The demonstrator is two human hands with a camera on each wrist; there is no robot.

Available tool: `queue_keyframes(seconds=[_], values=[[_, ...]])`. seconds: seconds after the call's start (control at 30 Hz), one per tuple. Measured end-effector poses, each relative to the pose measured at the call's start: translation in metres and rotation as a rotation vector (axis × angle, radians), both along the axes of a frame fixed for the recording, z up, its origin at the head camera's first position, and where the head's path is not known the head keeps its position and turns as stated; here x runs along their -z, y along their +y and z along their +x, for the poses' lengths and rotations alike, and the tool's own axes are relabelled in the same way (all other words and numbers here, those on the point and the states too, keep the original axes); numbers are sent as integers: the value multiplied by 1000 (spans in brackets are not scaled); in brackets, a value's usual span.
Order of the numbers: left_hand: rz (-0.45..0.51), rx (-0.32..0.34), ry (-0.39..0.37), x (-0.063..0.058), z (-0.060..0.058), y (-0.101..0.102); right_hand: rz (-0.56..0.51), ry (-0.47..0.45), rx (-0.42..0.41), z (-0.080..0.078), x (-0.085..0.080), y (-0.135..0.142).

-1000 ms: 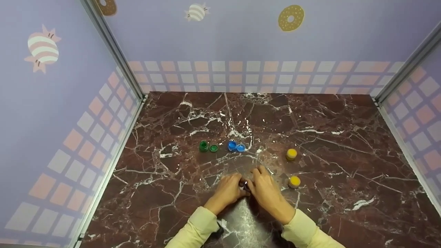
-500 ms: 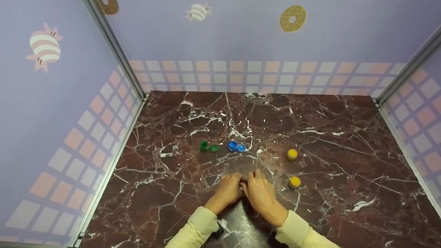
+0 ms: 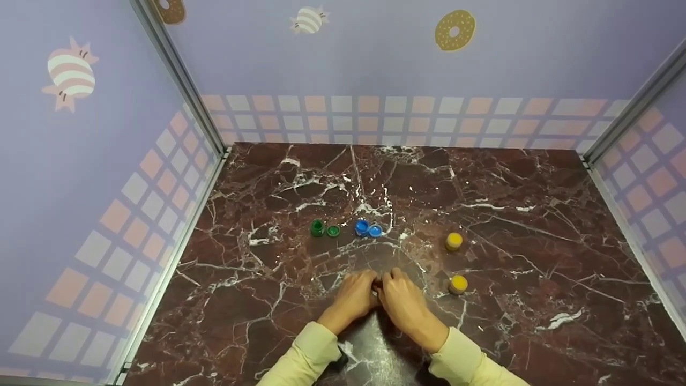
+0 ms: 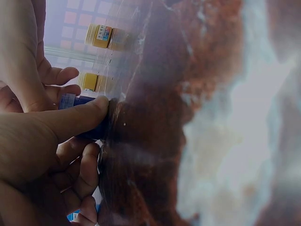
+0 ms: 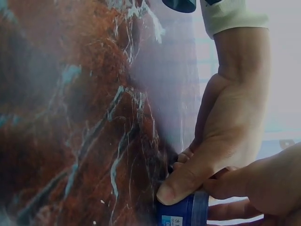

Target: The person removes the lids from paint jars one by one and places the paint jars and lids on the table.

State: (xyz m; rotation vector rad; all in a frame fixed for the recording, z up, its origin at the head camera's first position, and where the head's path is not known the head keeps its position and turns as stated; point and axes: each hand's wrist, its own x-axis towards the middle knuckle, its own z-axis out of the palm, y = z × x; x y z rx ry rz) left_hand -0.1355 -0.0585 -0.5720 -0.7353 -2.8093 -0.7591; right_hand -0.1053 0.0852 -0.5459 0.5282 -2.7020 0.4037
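Both hands meet at the near middle of the table around a small dark blue paint jar (image 5: 176, 214), which the head view mostly hides. My left hand (image 3: 353, 295) grips the jar's body, its thumb (image 4: 96, 108) lying along the side. From the other side, my right hand (image 3: 403, 303) holds the cap end with bent fingers. Beyond the hands sit an uncapped green paint jar (image 3: 317, 228) beside its green lid (image 3: 333, 231), and an uncapped blue paint jar (image 3: 362, 227) with its lid (image 3: 375, 231) right at its side.
Two capped yellow paint jars (image 3: 454, 242) (image 3: 458, 284) stand right of the hands, the nearer one close to the right hand. Patterned purple panels (image 3: 343, 64) enclose the back and sides of the dark marbled tabletop (image 3: 536, 321).
My right hand has shifted slightly left and turned over the jar, covering the dark part that showed between the hands. The left hand keeps its place. The other jars and lids stay put.
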Motion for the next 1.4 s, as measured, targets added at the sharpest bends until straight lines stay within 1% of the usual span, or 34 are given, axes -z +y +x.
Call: queue_keyframes(seconds=[0.2, 0.4, 0.5, 0.7, 0.93, 1.2, 1.4], values=[[-19, -3, -19, -1, -1, 1, -28, -24, -109, -3, -2, 6], [-44, -8, -31, 0, -2, 1, 5, -49, -221, -6, -4, 13], [-40, -6, -38, 1, -2, 1, 19, -50, -264, -8, -5, 16], [-26, -4, -61, 1, -2, 1, 49, -23, -328, -10, -4, 20], [-16, -16, -63, 1, -2, 2, 50, -76, -428, -13, -7, 26], [-28, -27, -102, 1, -1, 2, 52, -135, -484, -14, -8, 31], [-23, -17, -70, 1, -1, 1, 24, -152, -502, -14, -9, 33]])
